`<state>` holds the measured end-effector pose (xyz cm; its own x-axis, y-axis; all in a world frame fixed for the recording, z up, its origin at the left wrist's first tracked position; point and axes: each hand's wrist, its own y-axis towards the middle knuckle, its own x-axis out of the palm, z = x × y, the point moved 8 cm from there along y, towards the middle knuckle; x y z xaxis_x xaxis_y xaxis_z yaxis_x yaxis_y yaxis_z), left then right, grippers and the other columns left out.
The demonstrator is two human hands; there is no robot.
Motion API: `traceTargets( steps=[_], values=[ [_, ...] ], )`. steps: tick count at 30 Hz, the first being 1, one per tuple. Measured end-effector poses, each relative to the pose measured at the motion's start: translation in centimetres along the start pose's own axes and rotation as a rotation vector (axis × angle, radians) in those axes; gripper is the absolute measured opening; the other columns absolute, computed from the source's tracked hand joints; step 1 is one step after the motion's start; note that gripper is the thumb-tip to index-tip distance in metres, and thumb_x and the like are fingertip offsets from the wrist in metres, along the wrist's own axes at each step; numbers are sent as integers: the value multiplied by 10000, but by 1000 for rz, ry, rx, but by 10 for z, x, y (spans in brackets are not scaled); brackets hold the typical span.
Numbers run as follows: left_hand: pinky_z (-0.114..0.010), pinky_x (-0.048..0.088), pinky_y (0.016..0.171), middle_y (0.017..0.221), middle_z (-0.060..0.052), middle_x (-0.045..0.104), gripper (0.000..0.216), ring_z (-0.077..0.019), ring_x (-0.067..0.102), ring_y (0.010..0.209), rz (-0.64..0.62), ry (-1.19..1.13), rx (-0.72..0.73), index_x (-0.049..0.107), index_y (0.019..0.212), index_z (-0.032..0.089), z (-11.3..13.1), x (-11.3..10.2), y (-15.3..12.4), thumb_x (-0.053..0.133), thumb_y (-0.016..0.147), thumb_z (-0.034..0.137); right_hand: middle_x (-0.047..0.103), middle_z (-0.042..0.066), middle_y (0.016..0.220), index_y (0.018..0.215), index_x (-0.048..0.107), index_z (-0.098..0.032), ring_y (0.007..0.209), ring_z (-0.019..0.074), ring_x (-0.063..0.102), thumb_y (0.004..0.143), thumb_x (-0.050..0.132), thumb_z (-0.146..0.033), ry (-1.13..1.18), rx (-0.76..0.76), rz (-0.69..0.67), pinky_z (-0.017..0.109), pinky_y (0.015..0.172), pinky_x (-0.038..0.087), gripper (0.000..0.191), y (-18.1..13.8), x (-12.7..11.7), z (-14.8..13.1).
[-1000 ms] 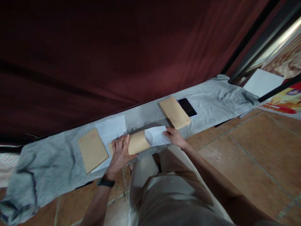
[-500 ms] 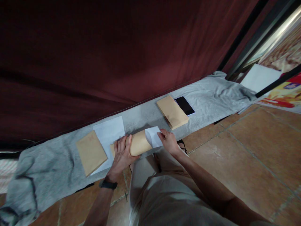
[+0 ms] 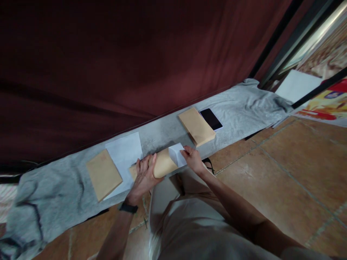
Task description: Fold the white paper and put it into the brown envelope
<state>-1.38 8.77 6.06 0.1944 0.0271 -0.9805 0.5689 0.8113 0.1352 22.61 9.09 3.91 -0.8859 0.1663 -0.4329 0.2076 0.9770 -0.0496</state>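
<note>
A tan paper envelope (image 3: 165,162) bulges with its mouth facing right, and my left hand (image 3: 146,173) is wrapped round its left part. White folded paper (image 3: 177,153) shows in the mouth, partly inside the envelope. My right hand (image 3: 193,159) pinches the paper's outer right edge between thumb and fingers. Left of my hands, another tan envelope or stack of them (image 3: 104,175) rests on white sheets (image 3: 126,151). To the right lies a thick stack of tan envelopes (image 3: 196,126), close to a dark-screened phone (image 3: 211,119).
A grey cloth (image 3: 56,191) covers the long, narrow surface before me. Behind it hangs a dark red curtain (image 3: 135,72). Brown floor tiles (image 3: 271,173) lie at the right, with a printed packaging sheet (image 3: 328,104) and a white board (image 3: 298,85) beyond a dark frame.
The paper sits a little deeper in the envelope, with less of it showing. My left hand and the envelope have shifted slightly right. The view has moved a little.
</note>
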Motion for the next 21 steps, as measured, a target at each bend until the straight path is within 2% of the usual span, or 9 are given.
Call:
traceTargets(
  steps=[7, 10, 12, 14, 18, 21],
  values=[
    [-614, 188, 1206, 1465, -246, 463, 1078, -407, 430, 1392, 13, 10, 20, 202, 1590, 146, 12, 3, 3, 783, 725, 421, 615, 0, 671, 746, 688, -189, 673, 159, 562, 957, 510, -353, 118, 61, -52, 258, 639, 396, 321, -14, 36, 7],
    [-619, 185, 1204, 1457, -254, 469, 1065, -406, 426, 1394, 23, 15, 16, 199, 1585, 138, 13, 3, 2, 778, 737, 420, 643, 37, 768, 656, 694, -200, 842, 197, 589, 937, 585, -353, 44, -6, 18, 309, 809, 444, 338, -13, 32, 4],
    [-621, 178, 1207, 1453, -257, 474, 1064, -401, 424, 1397, 30, 16, 16, 191, 1586, 132, 13, 3, 1, 775, 744, 417, 667, 63, 888, 663, 723, -212, 987, 227, 585, 918, 629, -322, 13, -40, 81, 367, 939, 430, 293, -12, 26, 3],
    [-621, 172, 1209, 1457, -258, 477, 1058, -396, 424, 1400, 39, 14, 16, 183, 1588, 130, 14, 3, 2, 766, 754, 419, 674, 74, 971, 679, 737, -221, 1045, 236, 583, 912, 640, -279, 48, -50, 59, 392, 982, 427, 259, -10, 28, 4],
    [-621, 161, 1211, 1466, -263, 474, 1035, -396, 416, 1408, 51, 2, 22, 195, 1583, 128, 17, 4, 4, 754, 767, 432, 658, 53, 910, 589, 650, -209, 907, 195, 616, 895, 626, -224, 160, -28, -100, 333, 856, 491, 307, -9, 46, 5],
    [-621, 157, 1215, 1465, -259, 470, 1050, -396, 408, 1412, 54, 0, 17, 195, 1583, 131, 19, 4, 4, 767, 755, 433, 616, 23, 779, 562, 592, -207, 784, 164, 592, 905, 594, -281, 172, -7, -119, 274, 719, 478, 351, -10, 48, 6]
  ],
)
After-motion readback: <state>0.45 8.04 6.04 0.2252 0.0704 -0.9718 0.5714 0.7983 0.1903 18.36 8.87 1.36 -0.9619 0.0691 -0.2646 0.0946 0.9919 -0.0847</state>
